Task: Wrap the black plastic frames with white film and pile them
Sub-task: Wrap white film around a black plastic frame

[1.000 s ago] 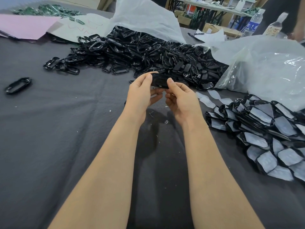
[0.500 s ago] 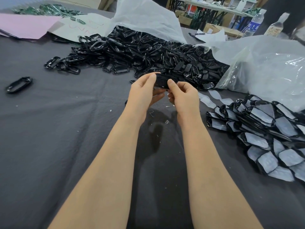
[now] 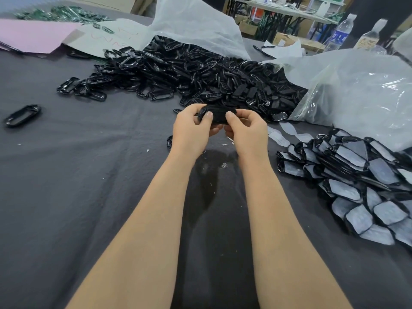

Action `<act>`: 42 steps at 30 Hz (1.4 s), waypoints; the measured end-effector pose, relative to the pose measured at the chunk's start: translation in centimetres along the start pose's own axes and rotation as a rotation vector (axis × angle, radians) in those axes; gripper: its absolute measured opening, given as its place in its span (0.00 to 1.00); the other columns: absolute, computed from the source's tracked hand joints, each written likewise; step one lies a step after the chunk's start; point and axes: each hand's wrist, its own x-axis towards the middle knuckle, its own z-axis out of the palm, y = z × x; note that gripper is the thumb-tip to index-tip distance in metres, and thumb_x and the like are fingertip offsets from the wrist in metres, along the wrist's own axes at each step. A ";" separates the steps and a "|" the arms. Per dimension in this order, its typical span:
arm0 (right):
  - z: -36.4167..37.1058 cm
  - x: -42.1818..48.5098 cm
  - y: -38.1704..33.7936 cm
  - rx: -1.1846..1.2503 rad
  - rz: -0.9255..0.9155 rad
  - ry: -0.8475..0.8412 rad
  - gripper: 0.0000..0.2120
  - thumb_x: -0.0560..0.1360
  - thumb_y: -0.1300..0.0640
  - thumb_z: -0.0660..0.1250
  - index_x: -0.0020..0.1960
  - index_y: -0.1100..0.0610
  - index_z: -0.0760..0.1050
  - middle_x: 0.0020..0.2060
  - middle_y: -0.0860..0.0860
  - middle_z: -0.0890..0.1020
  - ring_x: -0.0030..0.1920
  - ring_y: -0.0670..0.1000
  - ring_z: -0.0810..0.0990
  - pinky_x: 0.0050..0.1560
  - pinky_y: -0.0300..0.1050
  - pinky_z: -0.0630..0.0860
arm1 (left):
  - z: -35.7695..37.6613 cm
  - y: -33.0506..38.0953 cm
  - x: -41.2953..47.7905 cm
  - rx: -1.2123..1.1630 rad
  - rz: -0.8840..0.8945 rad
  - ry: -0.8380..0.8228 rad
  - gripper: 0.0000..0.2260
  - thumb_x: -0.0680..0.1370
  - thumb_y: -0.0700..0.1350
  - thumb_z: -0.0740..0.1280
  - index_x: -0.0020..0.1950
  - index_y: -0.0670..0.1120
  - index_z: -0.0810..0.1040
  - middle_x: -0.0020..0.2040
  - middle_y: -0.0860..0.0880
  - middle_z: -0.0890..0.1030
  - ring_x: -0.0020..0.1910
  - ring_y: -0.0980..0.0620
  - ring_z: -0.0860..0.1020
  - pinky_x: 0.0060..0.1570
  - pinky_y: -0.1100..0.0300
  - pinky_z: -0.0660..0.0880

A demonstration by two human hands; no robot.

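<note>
- Spanning the whole view, the grey-clothed counter carries everything. The landmark is the heap of bare frames at its far middle, spilling from a white bag.
- That heap is by far the largest mass of parts and none in it shows film, so most of the work looks left to do.
- Right of the heap and nearer the person, the wrapped pile shows what is done: many frames faced with white film, lying overlapped.
- Between the heap and the wrapped pile lie loose white film pieces, unused.
- Well left of the heap, one stray frame lies alone.
- Just in front of the heap, lifted off the counter, is the held frame. No film shows on it, so I judge its wrapping is not done.
- The left grip pinches the held frame's left end and the right grip its right end. Thumbs lie on top and fingers curl beneath, with the frame bridging the two.
</note>
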 end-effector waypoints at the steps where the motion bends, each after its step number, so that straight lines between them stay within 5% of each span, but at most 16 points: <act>1: 0.0 0.0 0.1 -0.067 -0.041 0.014 0.05 0.76 0.61 0.68 0.44 0.53 0.74 0.38 0.51 0.80 0.39 0.51 0.82 0.46 0.46 0.80 | 0.0 0.0 0.0 0.009 0.007 -0.003 0.06 0.80 0.37 0.62 0.51 0.47 0.76 0.44 0.46 0.83 0.40 0.54 0.84 0.41 0.65 0.79; 6: -0.3 -0.1 -0.3 -0.175 -0.080 0.029 0.06 0.76 0.60 0.67 0.41 0.52 0.74 0.37 0.51 0.81 0.43 0.55 0.82 0.54 0.54 0.79 | 0.0 -0.2 -0.2 0.108 0.055 -0.008 0.09 0.80 0.38 0.64 0.47 0.52 0.75 0.38 0.47 0.83 0.32 0.58 0.81 0.36 0.64 0.78; 11: -2.5 0.7 0.1 -0.481 -0.097 0.235 0.09 0.78 0.56 0.61 0.53 0.56 0.79 0.48 0.49 0.81 0.48 0.47 0.77 0.49 0.38 0.70 | -0.4 -0.1 0.1 -0.037 -0.003 0.128 0.05 0.80 0.36 0.62 0.51 0.45 0.74 0.37 0.46 0.81 0.28 0.60 0.78 0.32 0.68 0.76; 15: -2.4 0.9 0.8 -0.920 0.062 0.022 0.16 0.75 0.51 0.65 0.62 0.52 0.76 0.62 0.53 0.75 0.65 0.57 0.70 0.64 0.51 0.67 | -0.5 -0.1 0.2 -0.070 -0.006 0.187 0.09 0.80 0.37 0.62 0.45 0.51 0.73 0.39 0.46 0.81 0.29 0.60 0.79 0.33 0.68 0.76; 18: -1.8 0.8 0.7 -1.073 0.064 -0.033 0.18 0.75 0.46 0.66 0.63 0.49 0.76 0.64 0.53 0.72 0.67 0.59 0.66 0.64 0.53 0.63 | -0.4 -0.1 0.2 -0.078 -0.016 0.195 0.09 0.80 0.38 0.62 0.46 0.52 0.73 0.39 0.47 0.81 0.30 0.60 0.78 0.33 0.67 0.76; 24: -1.6 0.6 1.1 -0.961 -0.050 0.117 0.08 0.78 0.54 0.62 0.55 0.52 0.77 0.56 0.52 0.77 0.62 0.56 0.71 0.60 0.50 0.63 | -0.4 0.0 0.2 -0.104 -0.037 0.215 0.08 0.80 0.38 0.62 0.48 0.52 0.73 0.39 0.47 0.81 0.30 0.60 0.78 0.34 0.67 0.76; 29: -1.4 0.3 -0.1 -0.336 -0.156 0.105 0.07 0.76 0.59 0.66 0.54 0.57 0.74 0.39 0.45 0.78 0.41 0.43 0.76 0.47 0.39 0.70 | -0.3 0.1 0.1 -0.119 -0.031 0.223 0.10 0.80 0.38 0.62 0.45 0.54 0.72 0.37 0.48 0.81 0.30 0.61 0.78 0.34 0.66 0.76; 32: -1.1 0.2 -0.2 -0.080 -0.013 -0.039 0.16 0.76 0.63 0.66 0.64 0.58 0.72 0.45 0.51 0.79 0.47 0.48 0.78 0.53 0.42 0.76 | -0.3 0.2 0.1 -0.127 -0.026 0.219 0.10 0.80 0.38 0.62 0.45 0.54 0.71 0.36 0.49 0.80 0.30 0.61 0.78 0.34 0.66 0.77; 37: -0.8 0.1 -0.4 0.080 0.019 -0.091 0.06 0.75 0.66 0.67 0.46 0.56 0.75 0.40 0.50 0.80 0.45 0.50 0.79 0.47 0.42 0.78 | -0.4 0.2 0.1 -0.114 -0.021 0.211 0.10 0.80 0.38 0.62 0.45 0.54 0.71 0.37 0.48 0.81 0.31 0.61 0.78 0.35 0.66 0.77; 42: -0.9 0.2 -0.4 0.049 -0.002 -0.047 0.05 0.76 0.62 0.68 0.42 0.54 0.76 0.38 0.49 0.79 0.41 0.45 0.77 0.46 0.39 0.77 | -0.3 0.2 0.0 -0.126 -0.022 0.217 0.11 0.80 0.38 0.62 0.45 0.54 0.71 0.37 0.48 0.80 0.30 0.61 0.78 0.34 0.67 0.77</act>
